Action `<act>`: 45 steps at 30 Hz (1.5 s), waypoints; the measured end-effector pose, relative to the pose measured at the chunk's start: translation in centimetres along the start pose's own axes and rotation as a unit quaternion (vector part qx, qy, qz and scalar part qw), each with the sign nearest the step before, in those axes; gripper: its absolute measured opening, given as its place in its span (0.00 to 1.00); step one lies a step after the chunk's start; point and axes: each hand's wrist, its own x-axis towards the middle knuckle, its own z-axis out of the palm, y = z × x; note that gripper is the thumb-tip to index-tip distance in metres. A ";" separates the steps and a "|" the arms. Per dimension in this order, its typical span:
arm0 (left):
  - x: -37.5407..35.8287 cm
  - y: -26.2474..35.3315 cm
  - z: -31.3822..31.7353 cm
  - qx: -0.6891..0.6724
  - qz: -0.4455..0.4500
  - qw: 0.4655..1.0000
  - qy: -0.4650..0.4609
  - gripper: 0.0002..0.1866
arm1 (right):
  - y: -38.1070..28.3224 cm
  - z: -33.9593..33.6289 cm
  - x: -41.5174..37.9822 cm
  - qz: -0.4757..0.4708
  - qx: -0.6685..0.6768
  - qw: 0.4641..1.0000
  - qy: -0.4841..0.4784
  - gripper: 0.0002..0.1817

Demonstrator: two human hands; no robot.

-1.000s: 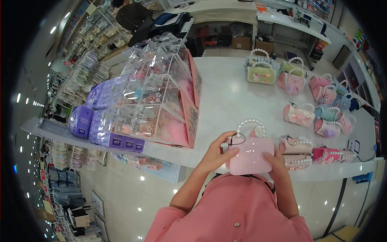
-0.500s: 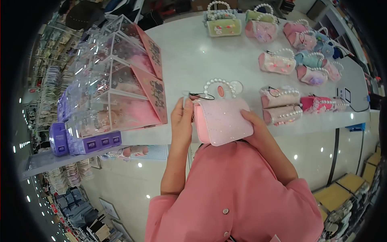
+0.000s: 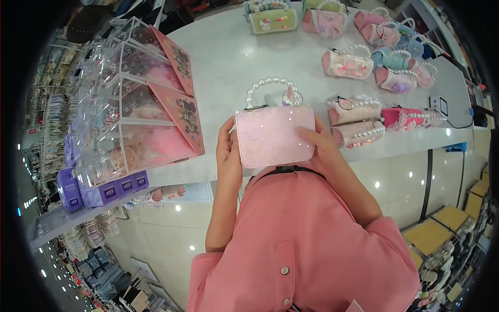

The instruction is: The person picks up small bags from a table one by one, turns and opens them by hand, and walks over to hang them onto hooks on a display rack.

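Note:
A small pale pink glittery handbag [image 3: 275, 136] is held up at the near edge of the white counter [image 3: 223, 62], its flat face towards me. Its pearl-bead handle [image 3: 273, 80] arches over the far side, with a round tag [image 3: 292, 98] by its right end. My left hand [image 3: 228, 143] grips the bag's left edge, fingers partly behind it. On the right edge, my right hand [image 3: 321, 140] holds on with the thumb lying across the front.
Clear display boxes with pink panels [image 3: 174, 119] stand at the left above purple packages [image 3: 112, 190]. Along the right lie several small bead-handled bags, including a cream one [image 3: 349, 65], a green one [image 3: 274, 22] and a hot pink one [image 3: 405, 118]. A small device [image 3: 443, 106] sits at the far right.
The bag has turned from an angled view with its pink side showing to face me squarely. My left hand has shifted from the tag cord at the top corner down to the bag's left edge.

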 end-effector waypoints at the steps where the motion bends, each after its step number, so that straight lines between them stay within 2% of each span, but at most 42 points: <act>1: 0.1 -0.2 -0.1 -0.004 -0.003 1.000 0.005 0.22 | 0.0 0.0 0.1 -0.007 -0.003 1.000 -0.003 0.32; 11: 0.3 -0.6 -0.7 -0.048 -0.021 0.998 -0.025 0.19 | -0.5 0.4 0.0 -0.056 -0.050 0.997 -0.027 0.32; 17: 0.0 -0.5 -0.7 -0.183 -0.029 0.982 -0.036 0.28 | -0.2 -0.1 0.1 -0.072 -0.076 0.994 -0.040 0.32; 20: -0.6 0.2 -0.2 -0.002 0.031 0.998 -0.047 0.32 | -0.2 0.1 0.2 -0.088 -0.111 0.989 -0.036 0.35; 23: -0.9 0.4 0.3 0.020 0.075 0.996 -0.033 0.32 | -0.1 0.4 0.4 -0.101 -0.211 0.972 -0.015 0.40; 25: -1.1 0.1 0.5 0.116 0.159 0.980 0.009 0.30 | 0.7 -0.3 1.1 -0.089 -0.293 0.952 -0.013 0.43; 26: -1.1 -0.1 0.6 0.164 0.200 0.966 0.031 0.30 | 1.0 -0.4 1.1 -0.085 -0.286 0.954 -0.024 0.45; 27: -1.0 0.2 0.9 0.236 0.282 0.929 0.040 0.29 | 1.3 -0.1 1.0 -0.081 -0.279 0.956 -0.035 0.46; 29: -0.7 0.9 1.5 0.371 0.432 0.820 0.058 0.26 | 1.4 0.7 0.6 -0.065 -0.239 0.964 -0.094 0.51; 31: -0.5 0.7 1.6 0.436 0.494 0.751 0.032 0.23 | 0.7 2.1 -0.1 -0.038 -0.170 0.967 -0.186 0.55; 32: -0.5 0.4 1.6 0.467 0.523 0.713 0.019 0.21 | 1.3 2.4 0.0 -0.073 -0.148 0.966 -0.198 0.58; 35: -0.8 -0.8 2.3 0.517 0.581 0.626 0.057 0.17 | -0.2 3.7 -0.4 -0.064 -0.136 0.971 -0.183 0.55; 38: -1.7 -0.4 3.1 0.521 0.568 0.637 0.013 0.20 | 0.7 2.7 0.1 -0.028 -0.102 0.988 -0.109 0.51; 43: -2.2 -1.0 1.6 0.446 0.564 0.689 -0.087 0.25 | 0.4 2.4 -0.1 -0.001 -0.024 0.997 -0.077 0.43; 45: -2.6 -1.3 0.8 0.409 0.568 0.714 -0.016 0.27 | 0.5 2.0 -0.1 -0.001 -0.013 0.997 -0.080 0.41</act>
